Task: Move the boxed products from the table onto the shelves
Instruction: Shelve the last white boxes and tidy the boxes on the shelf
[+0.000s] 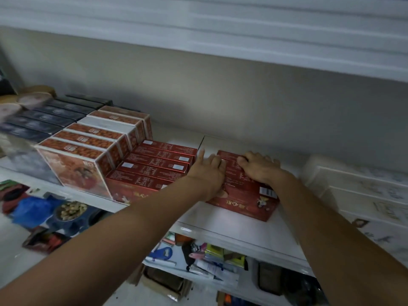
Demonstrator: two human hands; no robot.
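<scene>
A group of red boxes [242,195] stands on the white shelf [231,226], right of centre. My left hand [208,173] grips the group's left side, with the index finger pointing away. My right hand [258,165] lies on top of the same boxes with fingers curled over the far edge. To the left, a row of several matching red boxes [154,166] stands on the shelf. A narrow gap separates that row from the held group.
Taller red-and-white boxes [88,149] and dark boxes [50,118] fill the shelf's left part. White boxes [364,195] stand at the right. Another shelf board [220,40] hangs overhead. Below, a lower shelf [209,261] holds mixed clutter.
</scene>
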